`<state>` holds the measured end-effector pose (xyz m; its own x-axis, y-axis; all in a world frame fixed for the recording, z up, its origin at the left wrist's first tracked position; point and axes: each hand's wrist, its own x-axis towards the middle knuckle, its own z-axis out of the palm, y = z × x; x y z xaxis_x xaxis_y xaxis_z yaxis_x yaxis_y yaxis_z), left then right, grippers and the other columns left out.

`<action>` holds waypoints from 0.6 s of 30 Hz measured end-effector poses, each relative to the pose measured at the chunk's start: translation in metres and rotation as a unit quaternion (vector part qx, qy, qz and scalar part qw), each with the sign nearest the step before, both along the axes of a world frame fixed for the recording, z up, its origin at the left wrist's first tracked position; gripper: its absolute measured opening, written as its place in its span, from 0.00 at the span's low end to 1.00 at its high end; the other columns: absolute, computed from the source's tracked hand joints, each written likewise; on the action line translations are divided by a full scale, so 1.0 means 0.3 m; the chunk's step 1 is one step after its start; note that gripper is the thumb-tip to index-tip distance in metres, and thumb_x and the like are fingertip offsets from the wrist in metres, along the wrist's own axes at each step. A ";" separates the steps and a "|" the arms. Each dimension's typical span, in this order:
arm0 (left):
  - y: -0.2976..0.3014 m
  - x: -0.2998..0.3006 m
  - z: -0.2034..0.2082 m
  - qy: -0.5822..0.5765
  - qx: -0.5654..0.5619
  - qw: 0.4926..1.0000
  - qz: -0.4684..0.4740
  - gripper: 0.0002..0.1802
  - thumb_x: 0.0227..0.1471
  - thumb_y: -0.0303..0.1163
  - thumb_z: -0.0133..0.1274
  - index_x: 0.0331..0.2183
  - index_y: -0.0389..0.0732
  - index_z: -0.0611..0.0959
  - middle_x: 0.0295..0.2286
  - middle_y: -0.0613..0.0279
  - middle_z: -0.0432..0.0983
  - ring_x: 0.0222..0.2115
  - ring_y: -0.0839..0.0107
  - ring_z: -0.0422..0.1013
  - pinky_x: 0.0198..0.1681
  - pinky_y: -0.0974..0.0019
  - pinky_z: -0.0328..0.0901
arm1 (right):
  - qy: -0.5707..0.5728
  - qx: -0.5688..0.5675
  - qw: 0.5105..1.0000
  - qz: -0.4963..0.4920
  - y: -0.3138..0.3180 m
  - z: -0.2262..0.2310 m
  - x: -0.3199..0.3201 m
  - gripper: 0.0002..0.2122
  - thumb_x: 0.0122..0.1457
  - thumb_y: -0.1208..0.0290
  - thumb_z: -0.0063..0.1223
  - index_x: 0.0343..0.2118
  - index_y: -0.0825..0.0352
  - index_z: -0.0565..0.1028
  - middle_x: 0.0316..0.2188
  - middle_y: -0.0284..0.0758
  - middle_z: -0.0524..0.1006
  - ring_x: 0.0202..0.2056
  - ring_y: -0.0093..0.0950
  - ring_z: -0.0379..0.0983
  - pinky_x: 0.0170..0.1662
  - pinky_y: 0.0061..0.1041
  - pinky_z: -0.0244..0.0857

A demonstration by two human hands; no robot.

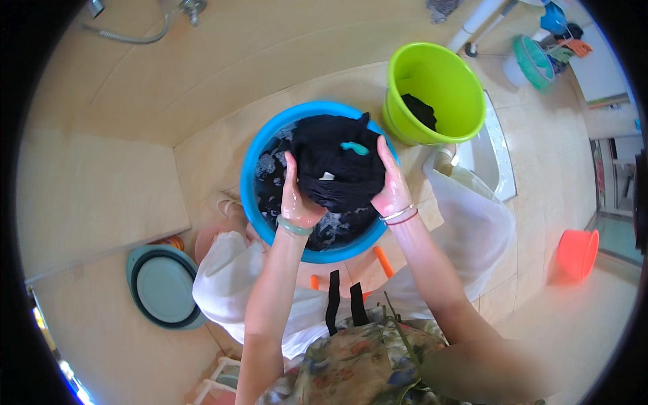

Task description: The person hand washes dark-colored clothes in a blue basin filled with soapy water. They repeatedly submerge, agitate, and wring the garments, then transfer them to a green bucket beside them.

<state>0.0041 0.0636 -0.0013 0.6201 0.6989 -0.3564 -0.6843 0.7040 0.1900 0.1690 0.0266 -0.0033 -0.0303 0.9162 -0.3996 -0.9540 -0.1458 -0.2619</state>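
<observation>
A bunched, wet black garment (337, 165) is held up between my two hands over a round blue basin (251, 202). A turquoise gel-like smear (354, 148) and a small white tag (327, 176) show on top of it. My left hand (301, 201) grips its left side, thumb up and fingers hidden beneath the cloth. My right hand (391, 181) grips the right side in the same way. Both hands look wet. Dark water with patches of foam (266, 164) fills the basin around the garment.
A lime-green bucket (459, 81) with dark cloth (420, 111) inside stands beyond the basin to the right, beside a white floor fixture (503, 152). A grey-blue basin (135, 283) sits at left, a red bucket (578, 254) at far right. Tiled wall (223, 74) bounds the far side.
</observation>
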 end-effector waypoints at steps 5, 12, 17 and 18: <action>0.105 0.172 0.058 0.058 0.048 0.996 -0.044 0.31 0.59 0.56 0.41 0.56 0.46 0.70 0.54 0.62 0.68 0.55 0.62 0.63 0.58 0.54 0.57 | -0.195 0.005 0.978 -0.070 0.045 0.063 0.125 0.19 0.57 0.71 0.54 0.52 0.65 0.69 0.47 0.33 0.74 0.47 0.29 0.72 0.50 0.32 0.67; 0.316 0.562 0.016 0.102 0.054 0.985 -0.127 0.24 0.57 0.46 0.48 0.51 0.44 0.74 0.50 0.61 0.72 0.51 0.62 0.67 0.55 0.54 0.61 | -0.050 0.034 0.979 -0.196 0.119 -0.108 0.437 0.16 0.62 0.65 0.49 0.52 0.61 0.68 0.49 0.35 0.73 0.50 0.34 0.71 0.52 0.36 0.66; 0.413 0.753 -0.080 0.237 0.015 0.954 -0.183 0.25 0.54 0.47 0.51 0.51 0.48 0.73 0.49 0.61 0.71 0.50 0.62 0.66 0.51 0.50 0.63 | -0.023 -0.044 0.975 -0.218 0.174 -0.169 0.543 0.19 0.64 0.59 0.40 0.52 0.65 0.70 0.50 0.38 0.74 0.50 0.36 0.71 0.54 0.38 0.64; 0.421 0.795 -0.111 0.213 0.007 0.959 -0.186 0.24 0.56 0.45 0.51 0.52 0.47 0.72 0.50 0.60 0.70 0.51 0.60 0.66 0.52 0.46 0.62 | -0.006 -0.039 0.975 -0.218 0.175 -0.240 0.594 0.19 0.64 0.60 0.39 0.52 0.65 0.70 0.50 0.37 0.73 0.50 0.36 0.70 0.54 0.39 0.64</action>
